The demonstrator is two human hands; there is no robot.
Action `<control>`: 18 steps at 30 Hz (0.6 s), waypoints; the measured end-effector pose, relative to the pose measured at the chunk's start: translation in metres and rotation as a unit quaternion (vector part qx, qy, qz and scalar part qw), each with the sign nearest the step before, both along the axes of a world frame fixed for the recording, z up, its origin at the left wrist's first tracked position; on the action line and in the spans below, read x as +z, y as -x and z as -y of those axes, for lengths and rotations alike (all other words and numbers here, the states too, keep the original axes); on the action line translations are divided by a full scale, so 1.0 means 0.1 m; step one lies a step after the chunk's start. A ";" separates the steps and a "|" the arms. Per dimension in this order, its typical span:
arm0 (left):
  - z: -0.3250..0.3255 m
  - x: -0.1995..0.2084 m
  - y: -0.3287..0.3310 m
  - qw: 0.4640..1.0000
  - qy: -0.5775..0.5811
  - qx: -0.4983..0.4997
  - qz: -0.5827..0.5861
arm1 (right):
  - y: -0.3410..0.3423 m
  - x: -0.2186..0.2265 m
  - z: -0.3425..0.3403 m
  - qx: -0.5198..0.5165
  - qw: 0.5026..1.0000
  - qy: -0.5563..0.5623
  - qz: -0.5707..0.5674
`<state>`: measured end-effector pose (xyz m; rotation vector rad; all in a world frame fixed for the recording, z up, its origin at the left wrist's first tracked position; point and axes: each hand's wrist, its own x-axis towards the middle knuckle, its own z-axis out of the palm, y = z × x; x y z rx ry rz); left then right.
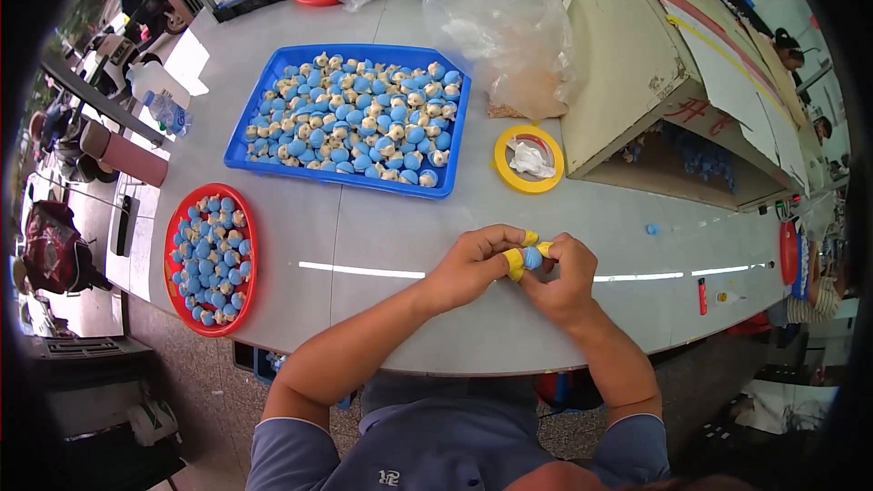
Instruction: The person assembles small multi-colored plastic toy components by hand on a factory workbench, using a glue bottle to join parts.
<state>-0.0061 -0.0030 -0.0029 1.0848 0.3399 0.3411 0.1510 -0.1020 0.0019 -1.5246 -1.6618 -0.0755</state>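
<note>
Between the fingertips of both hands is a small blue part (533,259), rounded like the blue pieces in the containers; any cream part on it is hidden. My left hand (468,265) pinches it from the left, with yellow tape wrapped round the fingertips. From the right, my right hand (569,280) closes thumb and finger on it, also with yellow tape on a fingertip. Beyond my hands, a blue tray (341,181) holds many blue-and-cream figure pieces. A red round basket (252,259) at the left contains more of them.
A yellow tape roll (503,168) with crumpled white material lies beyond my hands, beside a clear plastic bag (505,32). At right stands a cream open-fronted box (637,64). A loose blue piece (652,229) and red marker (702,296) lie right. A pink bottle (127,156) is at left.
</note>
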 end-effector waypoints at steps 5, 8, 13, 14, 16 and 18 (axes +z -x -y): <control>-0.01 -0.02 -0.02 1.000 0.006 -0.003 0.008 | 0.01 -0.01 -0.01 -0.011 1.000 -0.013 -0.008; -0.02 -0.03 -0.01 1.000 0.013 0.001 0.002 | 0.02 -0.01 -0.04 -0.011 1.000 -0.006 -0.018; -0.03 0.03 0.02 1.000 0.017 0.015 -0.006 | 0.04 0.00 -0.08 0.013 0.999 0.016 -0.048; -0.04 0.03 0.02 1.000 0.022 0.015 0.000 | 0.03 0.01 -0.10 0.022 0.999 0.006 -0.034; -0.05 0.01 -0.02 0.999 0.031 0.004 0.016 | 0.03 0.06 -0.09 0.033 0.999 -0.006 -0.028; -0.03 -0.08 -0.06 0.998 0.036 0.012 0.050 | 0.00 0.04 -0.06 0.041 0.999 0.005 -0.025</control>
